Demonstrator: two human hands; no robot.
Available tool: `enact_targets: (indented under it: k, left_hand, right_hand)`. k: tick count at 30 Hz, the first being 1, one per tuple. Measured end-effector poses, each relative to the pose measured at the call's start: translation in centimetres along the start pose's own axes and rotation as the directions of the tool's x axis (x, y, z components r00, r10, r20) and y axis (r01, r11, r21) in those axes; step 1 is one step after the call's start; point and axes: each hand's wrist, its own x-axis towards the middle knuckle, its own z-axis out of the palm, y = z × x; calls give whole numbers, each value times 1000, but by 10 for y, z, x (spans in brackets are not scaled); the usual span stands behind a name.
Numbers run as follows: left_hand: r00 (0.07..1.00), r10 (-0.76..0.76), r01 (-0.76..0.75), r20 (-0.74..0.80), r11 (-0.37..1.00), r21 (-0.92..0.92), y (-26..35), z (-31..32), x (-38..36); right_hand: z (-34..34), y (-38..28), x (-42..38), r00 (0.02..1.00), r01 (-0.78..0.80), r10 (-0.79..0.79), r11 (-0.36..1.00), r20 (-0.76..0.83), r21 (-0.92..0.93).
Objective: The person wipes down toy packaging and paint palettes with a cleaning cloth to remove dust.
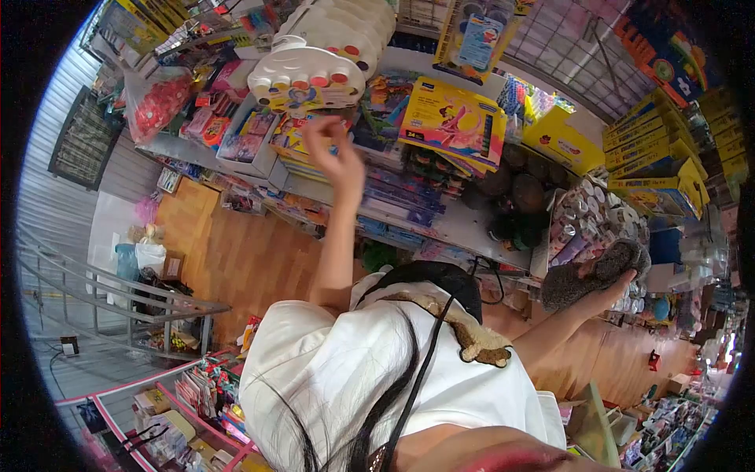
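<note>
A long pale shelf (472, 236) runs across, crowded with goods: an open white box (255, 167) of small packs, a pile of colourful packs (291, 164) beside it, a stack topped by a bright yellow box (440, 118), and a group of dark, rounded objects (523, 193). Below it lies a wooden floor (271, 248) of light brown boards.

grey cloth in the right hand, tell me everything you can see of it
The grey cloth is brownish grey with a fuzzy, towel-like surface and no print that shows. It is bunched and folded rather than spread flat. The right hand holds it, partly covered by it. In the picture it appears just below the packed small items; whether it touches them cannot be told.
</note>
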Motion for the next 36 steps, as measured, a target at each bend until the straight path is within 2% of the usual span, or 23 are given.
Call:
enact_targets:
  k: [1,2,4,7,9,10,11,13,14,16,17,18,22,24,25,26,28,29,30,31,32,34,36]
  left_hand:
    - [996,7,-8,-93,1000,-5,-17,-13,10]
    - [983,13,-15,-185,1000,-7,-35,-24,22]
    - [963,-72,80,-258,997,20,-40,-44,52]
    - [981,-161,147,-112,981,-129,-75,-61,86]
    - [962,-261,271,78,946,-181,-73,-67,91]
    - [938,-300,332,174,922,-200,-70,-68,94]
    - [936,-276,323,221,920,-221,-76,-68,94]
    - [922,-228,314,313,914,-257,-83,-71,93]
    - [914,-284,342,290,924,-174,-86,-73,88]
    - [860,-352,442,370,876,-192,-95,-79,79]
    - [828,-383,491,409,848,-199,-100,-81,75]
    - [827,-455,552,329,768,-326,-76,-77,69]
    - [784,-499,609,369,507,-610,-45,-75,67]
    - [785,-505,600,357,482,-639,-37,-75,65]
    - [786,-509,596,352,468,-653,-30,-73,65]
    - [787,-534,595,310,523,-610,-22,-70,63]
    - [750,-586,621,308,461,-634,-14,-68,58]
    - [729,-611,633,309,428,-645,-11,-67,57]
    - [721,-611,650,325,437,-621,-7,-65,57]
    - [717,-639,632,279,427,-646,-4,-62,56]
    - [709,-666,612,232,418,-671,0,-58,53]
    - [698,-690,587,188,402,-703,11,-52,53]
    - [679,-703,615,212,388,-686,17,-53,52]
  right_hand:
    - [1,2,0,1000,-9,9,1000,-9,11]
    - [-2,6,1,998,-18,17,1000,60,10]
    - [-11,14,7,979,-35,32,999,199,8]
    - [8,13,4,999,-23,25,998,24,-58]
    - [8,23,12,997,48,-52,996,-49,-81]
    - [6,26,15,999,46,-47,997,-14,-58]
    - [6,28,17,999,42,-42,999,20,-35]
    - [12,17,7,970,-66,50,996,238,57]
    - [14,18,7,976,-85,74,995,206,46]
    - [21,19,6,983,-121,116,992,142,27]
    - [25,20,4,975,-138,122,988,186,71]
    - [28,21,1,965,-157,128,981,231,114]
    - [41,30,0,860,-167,20,956,509,243]
    - [55,38,-6,867,-284,66,881,495,378]
    - [62,42,-7,855,-247,8,885,519,394]
    - [69,47,-7,840,-212,-50,886,541,411]
    - [104,42,-32,903,-213,31,898,428,384]
    - [115,50,-37,880,-299,75,856,470,422]
    - [133,44,-51,947,-151,70,958,314,242]
    - [146,42,-59,944,11,-26,999,329,49]
    - [166,40,-77,913,7,-37,997,405,75]
    - [200,50,-107,679,158,-273,961,681,227]
    - [243,38,-125,247,540,-498,783,831,308]
